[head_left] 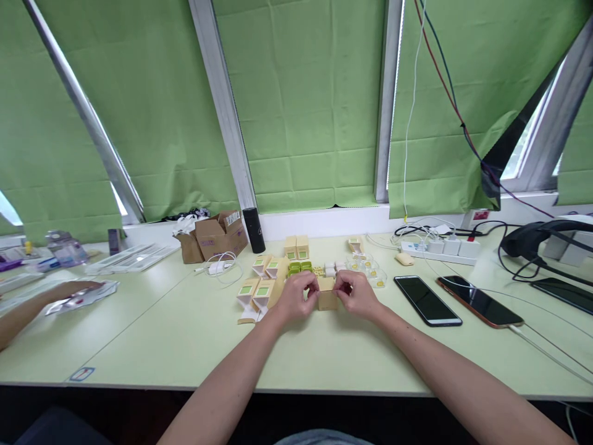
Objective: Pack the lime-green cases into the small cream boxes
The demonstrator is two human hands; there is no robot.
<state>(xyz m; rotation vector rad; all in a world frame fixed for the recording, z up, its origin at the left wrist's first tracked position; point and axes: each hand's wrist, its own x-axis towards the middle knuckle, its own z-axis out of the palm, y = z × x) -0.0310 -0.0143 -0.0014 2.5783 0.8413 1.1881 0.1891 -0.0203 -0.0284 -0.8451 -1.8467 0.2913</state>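
Note:
A small tan cardboard box [327,300] stands on the table in front of me, between my two hands. My left hand [297,298] pinches its left upper edge, with thumb and fingers closed together. At the right upper edge, the fingers of my right hand [356,295] are closed on the box in the same way. Just left of my left hand lie several partly open tan boxes [262,295] with green windows and white inner flaps. Behind my hands are small green containers [300,267], small white pieces [330,269] and clear plastic trays with yellow parts [370,267].
Two tan boxes [296,248] stand farther back, near a black cylinder [254,230] and a brown carton [221,237]. Two phones [427,301] lie at right, with a power strip [438,252], cables and a black headset [551,247]. Another person's hand [76,288] rests on plastic packets at left.

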